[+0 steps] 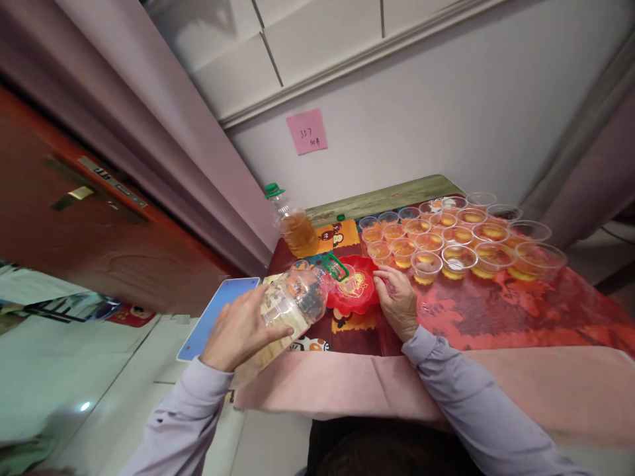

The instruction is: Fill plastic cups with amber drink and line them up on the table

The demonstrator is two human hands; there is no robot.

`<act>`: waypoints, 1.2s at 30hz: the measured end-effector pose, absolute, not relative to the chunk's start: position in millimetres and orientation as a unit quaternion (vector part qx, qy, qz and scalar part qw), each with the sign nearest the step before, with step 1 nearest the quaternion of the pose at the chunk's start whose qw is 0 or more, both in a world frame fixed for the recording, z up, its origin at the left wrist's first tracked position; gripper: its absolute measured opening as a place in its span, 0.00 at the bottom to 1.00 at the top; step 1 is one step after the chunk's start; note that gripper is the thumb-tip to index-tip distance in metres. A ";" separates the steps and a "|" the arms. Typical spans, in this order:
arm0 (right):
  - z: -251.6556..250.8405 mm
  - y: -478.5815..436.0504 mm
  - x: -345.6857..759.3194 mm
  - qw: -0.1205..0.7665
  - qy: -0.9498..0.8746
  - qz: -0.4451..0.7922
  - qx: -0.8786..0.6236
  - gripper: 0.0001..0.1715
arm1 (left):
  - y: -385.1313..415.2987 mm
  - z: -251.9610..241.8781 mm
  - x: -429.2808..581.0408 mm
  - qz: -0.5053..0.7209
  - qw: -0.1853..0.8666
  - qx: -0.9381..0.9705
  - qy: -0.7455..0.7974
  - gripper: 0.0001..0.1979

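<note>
My left hand (241, 327) is wrapped round a large clear plastic bottle (290, 307) with a green handle ring, tipped on its side with its mouth toward a small clear cup (350, 279). The cup stands on a red plate (364, 297). My right hand (397, 297) rests at the plate's right edge, fingers curled and touching the cup's side. Yellowish liquid lies in the low end of the bottle. Several clear cups (454, 241) holding amber liquid stand in rows just beyond my right hand.
A second bottle (292, 221) of amber liquid with a green cap stands upright at the table's far left. A red patterned cloth (520, 311) covers the table. A blue flat board (218, 314) leans at the left. A pink note (307, 131) hangs on the wall.
</note>
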State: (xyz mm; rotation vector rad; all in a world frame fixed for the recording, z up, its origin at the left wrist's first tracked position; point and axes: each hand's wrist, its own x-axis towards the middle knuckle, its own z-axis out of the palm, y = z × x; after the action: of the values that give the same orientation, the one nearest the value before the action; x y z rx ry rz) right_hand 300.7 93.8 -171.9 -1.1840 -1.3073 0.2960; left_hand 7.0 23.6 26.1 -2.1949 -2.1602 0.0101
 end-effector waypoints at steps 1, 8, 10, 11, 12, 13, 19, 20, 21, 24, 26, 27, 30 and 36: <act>-171.5 94.0 300.8 0.627 -0.568 0.131 -0.516 0.12 | 24.7 30.4 10.3 0.015 0.033 -0.712 -0.701 0.48; -168.5 94.3 301.0 0.639 -0.560 0.140 -0.508 0.12 | 28.6 53.8 31.4 0.073 0.038 -0.715 -0.694 0.45; -167.6 94.1 300.6 0.641 -0.560 0.144 -0.504 0.12 | 28.9 57.6 36.1 0.089 0.037 -0.712 -0.696 0.45; -167.2 94.0 300.2 0.642 -0.559 0.145 -0.504 0.12 | 29.1 59.3 38.2 0.097 0.036 -0.710 -0.697 0.45; -167.0 93.8 299.9 0.642 -0.559 0.145 -0.504 0.12 | 29.4 60.9 40.1 0.104 0.036 -0.708 -0.698 0.45; -167.0 93.7 299.6 0.642 -0.558 0.146 -0.505 0.12 | 29.6 62.6 41.8 0.112 0.036 -0.706 -0.699 0.45; -168.3 93.2 298.9 0.639 -0.559 0.149 -0.507 0.12 | 31.6 71.4 47.0 0.133 0.035 -0.705 -0.696 0.42; -168.5 93.2 299.0 0.638 -0.559 0.151 -0.507 0.12 | 31.9 72.4 47.3 0.136 0.036 -0.705 -0.695 0.41; -168.6 93.2 299.0 0.638 -0.559 0.152 -0.507 0.12 | 32.2 73.2 47.6 0.140 0.037 -0.704 -0.695 0.40; -168.8 93.3 299.0 0.638 -0.558 0.156 -0.507 0.12 | 32.8 75.2 48.7 0.155 0.044 -0.700 -0.696 0.38; -169.0 93.4 298.9 0.638 -0.556 0.158 -0.508 0.13 | 33.1 76.6 49.8 0.165 0.046 -0.696 -0.697 0.38; -169.1 93.5 298.8 0.638 -0.556 0.158 -0.509 0.13 | 33.2 77.4 50.4 0.170 0.046 -0.694 -0.698 0.38; -169.4 93.7 298.4 0.638 -0.555 0.159 -0.510 0.13 | 33.4 79.7 51.9 0.182 0.047 -0.689 -0.700 0.39; -169.9 94.1 298.5 0.640 -0.555 0.160 -0.507 0.12 | 34.1 80.7 50.7 0.185 0.057 -0.688 -0.699 0.40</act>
State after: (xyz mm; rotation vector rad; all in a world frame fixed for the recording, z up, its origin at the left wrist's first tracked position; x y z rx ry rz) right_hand 298.5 94.1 -169.9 -1.1557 -1.2671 0.3653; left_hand 50.7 34.1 80.7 -2.0860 -2.1206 0.5607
